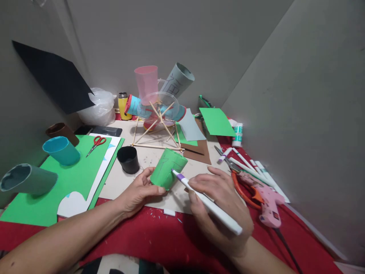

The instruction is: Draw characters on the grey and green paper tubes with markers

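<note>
My left hand point(142, 190) grips a small green paper cup point(164, 175), tilted on its side, with the thumb along its lower edge. Dark drawn lines show on the cup's side. In my right hand point(219, 205) is a white marker pen point(213, 209) with a purple band; its tip meets the green surface or is very close to it. A black paper cup point(128, 160) stands just left of the green one. Behind them is a wheel model on a wooden stick frame point(156, 145), bearing a pink cup point(146, 82), a grey cup point(173, 82) and blue ones.
Grey, blue point(62, 152) and brown cups stand at left on green sheets, near red-handled scissors point(98, 141). At right lie several markers point(265, 173), large orange-handled scissors point(242, 190) and a pink glue gun point(269, 209). Grey walls enclose the red-covered table point(128, 232).
</note>
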`<move>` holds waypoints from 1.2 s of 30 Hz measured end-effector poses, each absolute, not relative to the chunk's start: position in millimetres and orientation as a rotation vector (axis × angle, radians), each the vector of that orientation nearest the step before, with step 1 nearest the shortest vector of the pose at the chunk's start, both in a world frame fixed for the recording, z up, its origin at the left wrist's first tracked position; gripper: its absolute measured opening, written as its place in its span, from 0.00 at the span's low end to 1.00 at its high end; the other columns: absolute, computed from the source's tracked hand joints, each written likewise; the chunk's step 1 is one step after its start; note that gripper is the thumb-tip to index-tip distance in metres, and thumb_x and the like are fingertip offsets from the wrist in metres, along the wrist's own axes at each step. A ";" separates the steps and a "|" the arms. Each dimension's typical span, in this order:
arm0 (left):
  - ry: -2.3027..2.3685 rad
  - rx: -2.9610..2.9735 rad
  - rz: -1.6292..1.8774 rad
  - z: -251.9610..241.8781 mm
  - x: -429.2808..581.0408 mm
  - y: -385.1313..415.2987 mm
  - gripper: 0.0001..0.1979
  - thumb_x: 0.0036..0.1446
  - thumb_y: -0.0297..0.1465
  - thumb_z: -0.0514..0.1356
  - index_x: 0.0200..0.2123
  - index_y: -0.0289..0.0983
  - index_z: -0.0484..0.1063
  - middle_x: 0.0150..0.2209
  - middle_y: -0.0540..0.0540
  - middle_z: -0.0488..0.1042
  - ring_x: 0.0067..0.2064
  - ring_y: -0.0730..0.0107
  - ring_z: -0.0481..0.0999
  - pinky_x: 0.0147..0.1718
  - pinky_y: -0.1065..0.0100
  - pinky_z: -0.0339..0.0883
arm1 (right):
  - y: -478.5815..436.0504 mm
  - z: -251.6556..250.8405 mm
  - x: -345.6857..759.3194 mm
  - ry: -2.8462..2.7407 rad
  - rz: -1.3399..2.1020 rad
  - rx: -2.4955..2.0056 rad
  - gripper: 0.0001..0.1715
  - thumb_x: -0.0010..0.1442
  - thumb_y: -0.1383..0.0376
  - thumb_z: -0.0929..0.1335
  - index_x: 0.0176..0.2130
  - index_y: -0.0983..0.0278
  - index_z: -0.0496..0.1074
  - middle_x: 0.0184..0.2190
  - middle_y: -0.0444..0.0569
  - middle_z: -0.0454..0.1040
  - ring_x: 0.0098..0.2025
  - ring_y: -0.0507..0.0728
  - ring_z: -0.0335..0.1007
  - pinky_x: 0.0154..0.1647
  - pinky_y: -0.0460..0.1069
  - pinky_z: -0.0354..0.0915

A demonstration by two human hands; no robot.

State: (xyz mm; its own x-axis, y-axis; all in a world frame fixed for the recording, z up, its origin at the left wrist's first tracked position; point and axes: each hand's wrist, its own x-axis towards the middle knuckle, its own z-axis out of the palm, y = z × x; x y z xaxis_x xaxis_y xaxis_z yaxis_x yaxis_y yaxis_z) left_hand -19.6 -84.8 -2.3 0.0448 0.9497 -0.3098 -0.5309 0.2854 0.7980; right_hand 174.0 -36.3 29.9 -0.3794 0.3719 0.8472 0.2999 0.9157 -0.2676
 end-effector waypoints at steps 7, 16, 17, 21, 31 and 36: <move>0.953 0.576 1.224 -2.3 -18.9 -85.2 0.33 0.39 0.31 0.76 0.48 0.37 0.67 0.41 0.45 0.76 0.40 0.66 0.74 0.42 0.65 0.62 | -35.2 30.0 173.6 -1.976 0.083 -0.500 0.12 0.57 0.76 0.68 0.41 0.63 0.71 0.30 0.45 0.78 0.33 0.56 0.77 0.52 0.61 0.67; 0.958 0.595 1.225 -3.4 -19.2 -84.8 0.32 0.40 0.31 0.76 0.49 0.37 0.67 0.41 0.45 0.76 0.40 0.67 0.75 0.43 0.65 0.63 | -35.3 28.1 174.0 -1.972 0.112 -0.498 0.15 0.57 0.76 0.69 0.44 0.62 0.71 0.32 0.46 0.79 0.35 0.57 0.78 0.53 0.61 0.67; 0.961 0.593 1.223 -3.4 -19.1 -84.8 0.32 0.40 0.30 0.76 0.49 0.37 0.67 0.41 0.45 0.76 0.39 0.67 0.75 0.43 0.66 0.63 | -35.2 28.2 173.9 -1.982 0.110 -0.491 0.15 0.57 0.76 0.69 0.44 0.63 0.71 0.32 0.46 0.79 0.36 0.57 0.78 0.53 0.61 0.67; 0.955 0.594 1.227 -3.4 -19.5 -84.6 0.33 0.40 0.31 0.76 0.50 0.37 0.67 0.43 0.44 0.77 0.41 0.66 0.75 0.44 0.65 0.63 | -34.9 28.2 174.2 -1.987 0.107 -0.501 0.14 0.57 0.76 0.69 0.43 0.63 0.71 0.31 0.45 0.79 0.35 0.57 0.77 0.53 0.61 0.67; 0.960 0.585 1.232 -0.8 -19.5 -85.0 0.32 0.40 0.31 0.76 0.49 0.38 0.68 0.42 0.45 0.77 0.41 0.65 0.75 0.43 0.64 0.63 | -35.6 30.2 174.5 -1.955 0.100 -0.522 0.13 0.57 0.76 0.69 0.42 0.61 0.71 0.30 0.44 0.79 0.34 0.57 0.77 0.52 0.61 0.67; 0.945 0.588 1.232 -2.4 -19.7 -84.9 0.32 0.40 0.30 0.75 0.49 0.37 0.68 0.42 0.45 0.76 0.41 0.65 0.75 0.44 0.64 0.63 | -35.3 28.9 174.6 -1.991 0.092 -0.503 0.14 0.58 0.75 0.69 0.43 0.63 0.71 0.31 0.45 0.79 0.35 0.57 0.78 0.54 0.62 0.66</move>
State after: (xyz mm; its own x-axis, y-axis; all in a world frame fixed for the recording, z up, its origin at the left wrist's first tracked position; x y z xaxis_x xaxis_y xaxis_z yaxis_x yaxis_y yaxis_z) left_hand -19.7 -84.9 -2.4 0.0470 0.9586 -0.2808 -0.5193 0.2635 0.8130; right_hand 174.6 -35.3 28.9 -0.3781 0.3870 0.8410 0.3076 0.9093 -0.2802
